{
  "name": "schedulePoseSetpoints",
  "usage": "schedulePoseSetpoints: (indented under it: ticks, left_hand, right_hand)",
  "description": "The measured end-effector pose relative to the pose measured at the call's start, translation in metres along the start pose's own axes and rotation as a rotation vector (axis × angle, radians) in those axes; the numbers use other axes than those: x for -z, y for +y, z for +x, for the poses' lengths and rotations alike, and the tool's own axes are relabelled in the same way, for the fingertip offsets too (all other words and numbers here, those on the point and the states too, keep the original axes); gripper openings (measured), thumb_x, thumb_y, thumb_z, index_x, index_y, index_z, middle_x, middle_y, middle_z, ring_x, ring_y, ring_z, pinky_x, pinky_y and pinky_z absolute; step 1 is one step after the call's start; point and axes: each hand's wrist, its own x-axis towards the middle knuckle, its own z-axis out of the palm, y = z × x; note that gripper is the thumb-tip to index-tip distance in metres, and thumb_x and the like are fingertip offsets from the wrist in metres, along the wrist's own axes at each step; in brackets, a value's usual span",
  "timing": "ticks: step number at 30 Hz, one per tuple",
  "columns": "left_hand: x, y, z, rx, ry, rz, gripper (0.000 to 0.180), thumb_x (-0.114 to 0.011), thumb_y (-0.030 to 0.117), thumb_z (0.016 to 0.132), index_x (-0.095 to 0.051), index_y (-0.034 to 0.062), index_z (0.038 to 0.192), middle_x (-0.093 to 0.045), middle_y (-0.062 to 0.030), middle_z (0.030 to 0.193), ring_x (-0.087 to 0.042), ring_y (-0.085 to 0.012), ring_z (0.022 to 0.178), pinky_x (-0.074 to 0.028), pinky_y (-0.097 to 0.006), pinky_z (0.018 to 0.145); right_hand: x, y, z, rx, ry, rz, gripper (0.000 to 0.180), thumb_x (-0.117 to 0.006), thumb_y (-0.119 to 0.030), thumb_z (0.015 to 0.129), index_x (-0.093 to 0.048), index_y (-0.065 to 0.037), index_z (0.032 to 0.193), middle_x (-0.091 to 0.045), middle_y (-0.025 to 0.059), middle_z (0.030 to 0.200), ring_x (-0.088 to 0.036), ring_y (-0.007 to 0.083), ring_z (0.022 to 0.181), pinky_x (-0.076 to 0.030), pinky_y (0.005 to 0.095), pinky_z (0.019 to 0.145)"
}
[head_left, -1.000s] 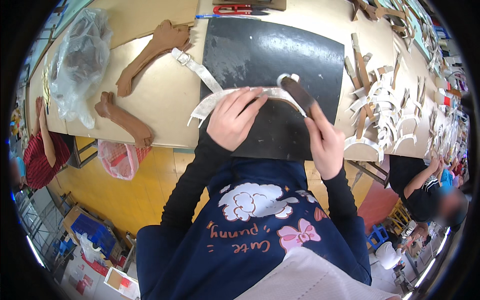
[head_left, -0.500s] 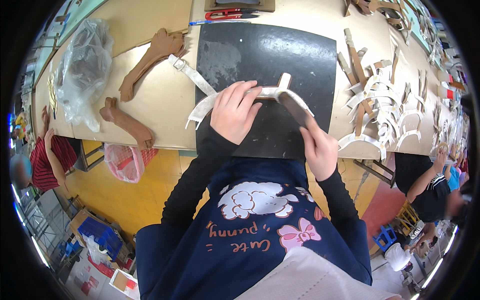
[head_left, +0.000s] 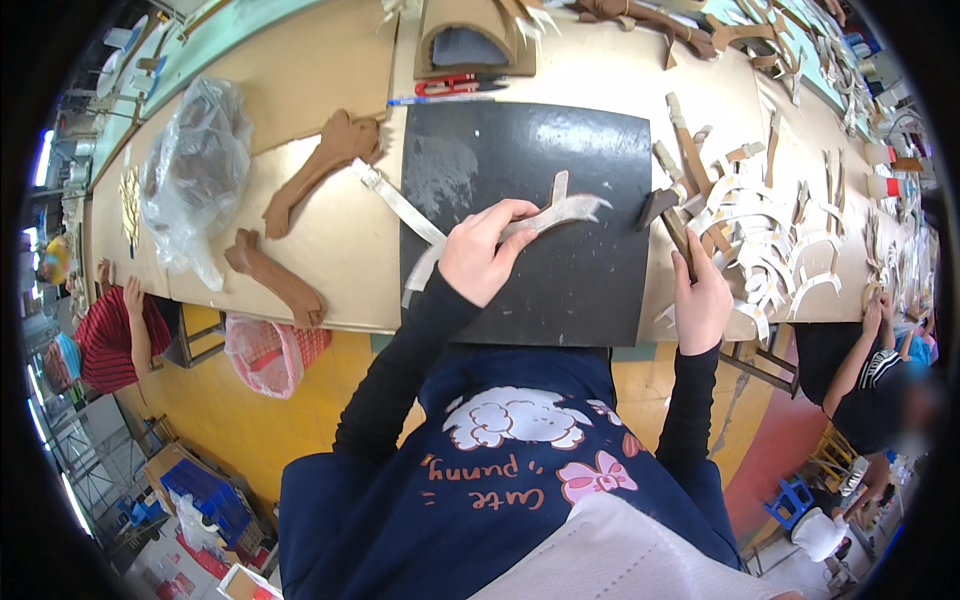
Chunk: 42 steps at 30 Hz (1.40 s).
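Observation:
A pale grey branched cut-out strip (head_left: 560, 212) lies on a black mat (head_left: 590, 290) in front of me. My left hand (head_left: 482, 252) presses down on it with the fingers closed over its middle. My right hand (head_left: 702, 300) is at the mat's right edge, gripping the handle of a small brown hammer (head_left: 668, 222) whose head sits just off the mat. A second long pale strip (head_left: 398, 200) runs from under my left hand toward the upper left.
Brown cut-out shapes (head_left: 322, 170) and a clear plastic bag (head_left: 195, 170) lie on the left of the table. A heap of pale curved strips (head_left: 770, 240) fills the right side. Red scissors (head_left: 450, 85) lie beyond the mat. Other people sit at left (head_left: 110, 335) and right (head_left: 880, 385).
My right hand with the hammer has moved away from the strip to the mat's right edge. The strip now lies flatter under my left hand.

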Motion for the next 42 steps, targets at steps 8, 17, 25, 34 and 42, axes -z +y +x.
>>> schedulePoseSetpoints:
  ticks: [8,17,25,34,42]
  left_hand:
    - [0.039,0.053,0.044,-0.239,-0.153,-1.399,0.017,-0.061,0.027,0.096,-0.057,0.0102,0.098,-0.06,-0.0115,0.121,-0.054,-0.0264,0.12,-0.036,-0.044,0.111]
    - [0.007,0.02,0.01,0.014,0.076,-1.64,0.035,-0.049,0.043,0.101,-0.05,0.0148,0.08,-0.049,-0.0077,0.139,-0.035,-0.0224,0.141,-0.032,-0.043,0.115]
    - [0.104,0.002,-0.026,0.216,0.362,-0.825,0.047,-0.048,0.042,0.104,-0.051,0.0086,0.138,-0.048,-0.0134,0.146,-0.051,-0.0285,0.13,-0.044,-0.043,0.106]
    - [0.075,0.033,-0.003,-0.545,0.036,0.524,0.042,-0.085,0.023,0.07,-0.07,0.0133,0.107,-0.071,0.0022,0.106,-0.06,-0.0231,0.12,-0.002,-0.064,0.12]
    - [0.073,0.043,-0.002,-0.593,0.093,0.493,0.04,-0.088,0.036,0.066,-0.074,0.0147,0.096,-0.068,0.0048,0.089,-0.061,-0.021,0.106,0.001,-0.07,0.118]
  right_hand:
    - [0.044,-0.095,0.012,0.445,0.095,0.721,0.028,-0.067,-0.003,0.091,-0.07,-0.003,0.119,-0.064,0.0139,0.114,-0.062,0.0277,0.106,-0.048,0.0356,0.092]
    - [0.031,-0.172,0.016,0.675,-0.383,0.888,0.046,-0.075,-0.005,0.084,-0.065,-0.007,0.129,-0.067,0.0125,0.105,-0.065,0.0252,0.095,-0.05,0.0326,0.086]
    - [0.017,-0.147,0.011,0.757,-0.382,0.867,0.038,-0.074,-0.006,0.085,-0.066,-0.007,0.122,-0.069,0.0126,0.104,-0.067,0.0305,0.092,-0.054,0.0359,0.079]
    - [0.033,-0.144,0.009,0.788,-0.31,0.679,0.039,-0.08,-0.002,0.077,-0.069,-0.006,0.114,-0.072,0.0089,0.103,-0.069,0.023,0.09,-0.054,0.0314,0.082]
    - [0.043,-0.141,0.009,0.923,-0.129,0.556,0.037,-0.084,-0.011,0.074,-0.069,-0.009,0.108,-0.066,0.0039,0.086,-0.059,0.0219,0.075,-0.042,0.032,0.068]
